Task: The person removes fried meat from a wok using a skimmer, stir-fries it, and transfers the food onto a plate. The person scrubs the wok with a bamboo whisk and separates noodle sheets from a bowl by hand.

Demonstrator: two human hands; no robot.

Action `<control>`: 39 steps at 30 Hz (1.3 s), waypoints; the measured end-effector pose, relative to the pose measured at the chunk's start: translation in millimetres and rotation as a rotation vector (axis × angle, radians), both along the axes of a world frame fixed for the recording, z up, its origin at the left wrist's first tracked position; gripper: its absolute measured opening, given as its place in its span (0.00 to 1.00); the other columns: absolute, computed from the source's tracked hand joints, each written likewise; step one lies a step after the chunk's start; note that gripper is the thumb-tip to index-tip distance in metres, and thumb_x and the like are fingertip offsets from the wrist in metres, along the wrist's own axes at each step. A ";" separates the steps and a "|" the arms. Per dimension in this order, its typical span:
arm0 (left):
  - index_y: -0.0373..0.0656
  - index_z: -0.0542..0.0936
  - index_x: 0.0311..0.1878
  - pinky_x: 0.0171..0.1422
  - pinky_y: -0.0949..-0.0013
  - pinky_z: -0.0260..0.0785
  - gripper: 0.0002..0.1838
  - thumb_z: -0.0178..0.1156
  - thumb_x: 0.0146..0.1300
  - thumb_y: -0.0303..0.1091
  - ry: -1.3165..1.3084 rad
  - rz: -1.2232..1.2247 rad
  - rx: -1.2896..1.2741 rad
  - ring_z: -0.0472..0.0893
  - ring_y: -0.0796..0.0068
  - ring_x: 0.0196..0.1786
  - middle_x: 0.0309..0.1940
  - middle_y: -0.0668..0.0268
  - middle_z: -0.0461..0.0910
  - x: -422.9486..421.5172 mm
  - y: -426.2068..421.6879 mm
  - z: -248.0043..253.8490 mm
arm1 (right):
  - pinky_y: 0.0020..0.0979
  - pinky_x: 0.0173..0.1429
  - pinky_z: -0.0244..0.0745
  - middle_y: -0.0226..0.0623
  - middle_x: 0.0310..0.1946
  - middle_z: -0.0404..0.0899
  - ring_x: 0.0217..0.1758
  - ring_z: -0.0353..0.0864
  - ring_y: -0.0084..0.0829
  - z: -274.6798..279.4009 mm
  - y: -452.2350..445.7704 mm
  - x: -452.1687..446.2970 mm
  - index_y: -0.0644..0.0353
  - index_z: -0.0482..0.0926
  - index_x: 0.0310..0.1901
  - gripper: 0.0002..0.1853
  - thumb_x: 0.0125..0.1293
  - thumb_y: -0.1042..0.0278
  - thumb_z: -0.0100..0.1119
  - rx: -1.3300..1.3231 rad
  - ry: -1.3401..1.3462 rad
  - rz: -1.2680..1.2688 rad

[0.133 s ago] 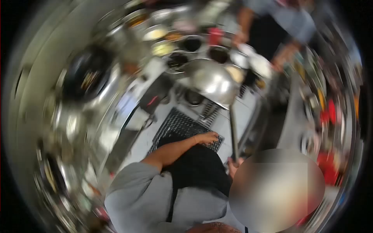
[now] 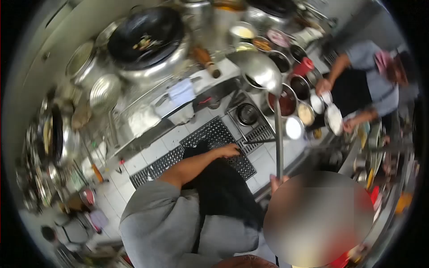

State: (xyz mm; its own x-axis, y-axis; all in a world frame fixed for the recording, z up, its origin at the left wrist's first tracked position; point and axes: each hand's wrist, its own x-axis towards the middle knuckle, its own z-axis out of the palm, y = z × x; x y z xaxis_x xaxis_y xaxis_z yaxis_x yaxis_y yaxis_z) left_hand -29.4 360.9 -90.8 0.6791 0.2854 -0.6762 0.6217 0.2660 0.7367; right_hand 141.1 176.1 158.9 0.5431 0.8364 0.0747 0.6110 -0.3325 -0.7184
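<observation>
At near right, my right hand (image 2: 275, 182) grips a long-handled silver metal ladle (image 2: 260, 68); my left hand (image 2: 229, 150) I cannot tell.

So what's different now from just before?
The view swung round: the black wok slid up and right, and the co-worker went from the top to the right. The ladle's bowl also moved up and right. I see nothing grabbed or let go: the right hand still holds the ladle.
</observation>
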 end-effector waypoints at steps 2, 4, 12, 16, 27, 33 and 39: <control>0.42 0.71 0.60 0.29 0.71 0.68 0.25 0.59 0.60 0.38 -0.071 0.356 -0.023 0.73 0.78 0.31 0.31 0.68 0.74 -49.3 -24.7 -44.1 | 0.36 0.22 0.61 0.43 0.12 0.63 0.14 0.61 0.34 30.3 44.3 -0.9 0.66 0.71 0.24 0.15 0.55 0.68 0.69 -0.114 -0.137 0.176; 0.41 0.73 0.55 0.37 0.64 0.70 0.21 0.56 0.59 0.37 0.011 0.452 0.246 0.75 0.67 0.37 0.36 0.61 0.76 -107.4 -11.1 -92.7 | 0.36 0.25 0.65 0.48 0.16 0.69 0.17 0.67 0.40 46.1 118.4 -15.7 0.68 0.76 0.36 0.11 0.58 0.70 0.65 -0.018 -0.142 0.334; 0.42 0.82 0.42 0.50 0.51 0.74 0.15 0.54 0.56 0.38 0.591 0.696 0.624 0.81 0.45 0.46 0.43 0.46 0.81 -291.6 -75.7 -139.9 | 0.41 0.49 0.74 0.63 0.39 0.78 0.46 0.80 0.55 49.8 383.7 -104.9 0.66 0.75 0.55 0.20 0.61 0.72 0.60 0.126 -0.321 1.012; 0.38 0.83 0.39 0.51 0.55 0.75 0.14 0.54 0.59 0.37 0.762 0.460 0.248 0.82 0.50 0.47 0.41 0.48 0.82 -313.2 -130.6 -203.6 | 0.42 0.54 0.73 0.62 0.43 0.78 0.50 0.79 0.55 30.1 470.4 -163.5 0.64 0.75 0.56 0.23 0.60 0.65 0.60 -0.084 -0.273 0.968; 0.37 0.84 0.39 0.47 0.56 0.76 0.17 0.55 0.60 0.42 0.780 0.312 0.418 0.84 0.56 0.43 0.35 0.53 0.84 -292.7 -171.7 -274.9 | 0.48 0.45 0.76 0.63 0.37 0.80 0.44 0.81 0.57 -8.4 544.2 -235.1 0.58 0.73 0.60 0.23 0.64 0.61 0.56 0.013 -0.482 0.739; 0.35 0.84 0.35 0.52 0.51 0.74 0.17 0.62 0.52 0.42 0.759 0.899 0.165 0.82 0.46 0.44 0.37 0.42 0.82 -307.8 -102.5 -167.7 | 0.47 0.39 0.75 0.58 0.32 0.80 0.38 0.82 0.55 1.0 488.4 -208.8 0.55 0.74 0.60 0.21 0.65 0.62 0.55 0.038 -0.648 0.597; 0.36 0.83 0.32 0.50 0.49 0.73 0.14 0.59 0.52 0.39 0.667 0.708 0.515 0.81 0.45 0.43 0.37 0.45 0.82 -299.7 -46.8 -182.9 | 0.46 0.35 0.73 0.57 0.27 0.79 0.30 0.80 0.53 -27.0 472.0 -123.7 0.57 0.75 0.59 0.23 0.63 0.61 0.60 0.123 -0.337 0.713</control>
